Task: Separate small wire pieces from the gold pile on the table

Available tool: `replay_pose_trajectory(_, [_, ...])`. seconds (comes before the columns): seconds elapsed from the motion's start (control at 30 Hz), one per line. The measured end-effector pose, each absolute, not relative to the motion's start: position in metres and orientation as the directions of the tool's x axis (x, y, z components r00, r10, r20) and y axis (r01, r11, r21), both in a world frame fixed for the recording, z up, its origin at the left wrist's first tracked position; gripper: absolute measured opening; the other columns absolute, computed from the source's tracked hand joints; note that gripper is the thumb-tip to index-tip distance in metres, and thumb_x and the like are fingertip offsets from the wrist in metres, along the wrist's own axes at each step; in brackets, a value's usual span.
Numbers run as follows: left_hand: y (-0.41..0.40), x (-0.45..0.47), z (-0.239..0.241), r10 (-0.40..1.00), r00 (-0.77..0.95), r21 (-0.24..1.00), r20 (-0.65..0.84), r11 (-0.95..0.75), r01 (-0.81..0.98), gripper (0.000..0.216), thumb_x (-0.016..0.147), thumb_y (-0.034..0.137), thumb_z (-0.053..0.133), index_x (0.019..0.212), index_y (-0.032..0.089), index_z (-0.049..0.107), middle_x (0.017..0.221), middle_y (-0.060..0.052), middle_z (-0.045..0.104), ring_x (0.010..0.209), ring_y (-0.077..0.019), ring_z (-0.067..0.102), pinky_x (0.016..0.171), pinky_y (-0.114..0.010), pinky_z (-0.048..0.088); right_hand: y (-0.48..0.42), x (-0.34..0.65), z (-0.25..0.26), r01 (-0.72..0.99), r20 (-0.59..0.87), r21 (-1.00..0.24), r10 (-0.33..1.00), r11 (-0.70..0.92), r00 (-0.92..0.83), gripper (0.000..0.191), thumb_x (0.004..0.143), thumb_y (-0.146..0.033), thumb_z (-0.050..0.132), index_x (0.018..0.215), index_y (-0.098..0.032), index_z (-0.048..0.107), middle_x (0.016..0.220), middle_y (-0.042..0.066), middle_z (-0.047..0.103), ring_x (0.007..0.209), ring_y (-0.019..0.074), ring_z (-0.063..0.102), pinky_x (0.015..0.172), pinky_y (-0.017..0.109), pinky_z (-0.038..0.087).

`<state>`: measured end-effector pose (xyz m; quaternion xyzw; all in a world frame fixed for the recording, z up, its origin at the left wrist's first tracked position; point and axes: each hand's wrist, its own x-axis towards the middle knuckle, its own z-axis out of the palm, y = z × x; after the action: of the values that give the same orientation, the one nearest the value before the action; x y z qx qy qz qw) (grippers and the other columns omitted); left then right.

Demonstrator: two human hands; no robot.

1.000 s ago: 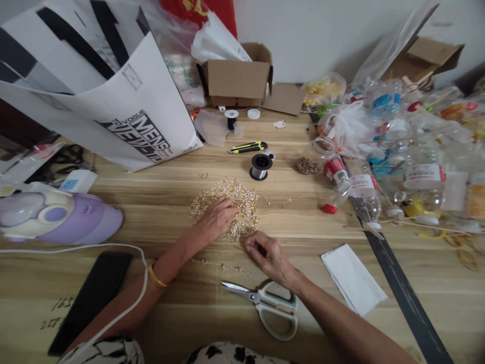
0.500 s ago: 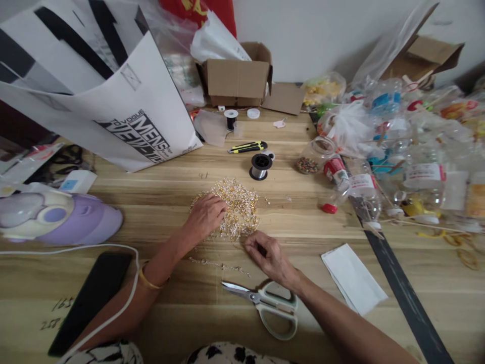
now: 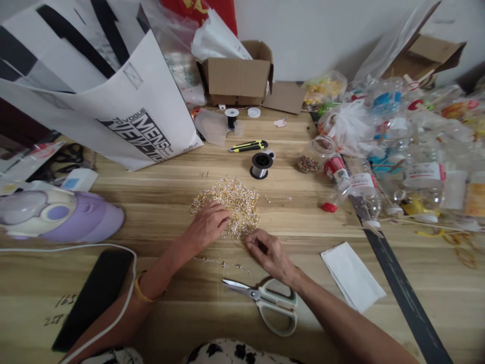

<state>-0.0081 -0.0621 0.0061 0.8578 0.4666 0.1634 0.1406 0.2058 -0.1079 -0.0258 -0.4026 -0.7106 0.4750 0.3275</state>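
The wooden desk (image 3: 159, 202) carries everything, crowded at its edges so that the middle stays free for close work. A large white printed bag (image 3: 125, 101) leans over the far left, and a heap of clear plastic bottles (image 3: 397, 151) fills the far right, both pushed back out of reach. A lilac helmet-shaped object (image 3: 60, 217) sits at the left edge, a black phone (image 3: 94, 298) lies near the left forearm, and scissors (image 3: 271, 303) rest just beside the right wrist, apparently kept handy. A small wire spool (image 3: 260, 166) stands beyond the pile of gold and silver pins (image 3: 238, 202), which lies spread in the centre directly before the person. The left hand (image 3: 206, 227) rests palm down on the near left part of that pile, fingers curled into it as if picking; whether they grip a pin I cannot tell. The right hand (image 3: 267, 253) lies just beside the pile's near edge, wrist on the desk, fingers pinched closed, though what they hold is too small to see. A thin beaded chain (image 3: 222, 264) lies between the two forearms.
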Motion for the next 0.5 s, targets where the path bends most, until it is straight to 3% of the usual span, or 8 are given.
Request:
replay_pose_trajectory(0.2, [-0.087, 0.008, 0.001, 0.766, 0.630, 0.411, 0.129, -0.619, 0.669, 0.019, 0.088, 0.016, 0.055, 0.070, 0.015, 0.062, 0.074, -0.003, 0.059, 0.079, -0.0174, 0.051, 0.077, -0.031, 0.042, -0.108, 0.206, -0.029, 0.279, 0.041, -0.944, 0.901, 0.177, -0.431, 0.012, 0.089, -0.023, 0.051, 0.081, -0.015, 0.056, 0.071, -0.001, 0.051, 0.063, 0.0102, 0.045, 0.059, 0.021, 0.035])
replay_pose_trajectory(0.5, [-0.105, 0.015, -0.017, 0.707, 0.700, 0.370, 0.097, -0.679, 0.634, 0.014, 0.088, 0.014, 0.053, 0.076, 0.015, 0.061, 0.079, -0.004, 0.057, 0.083, -0.0197, 0.048, 0.078, -0.033, 0.041, -0.105, 0.205, -0.030, 0.166, -0.096, -0.986, 0.917, -0.033, -0.386, 0.023, 0.089, -0.036, 0.054, 0.082, -0.015, 0.055, 0.061, -0.004, 0.045, 0.053, 0.0077, 0.038, 0.049, 0.020, 0.031])
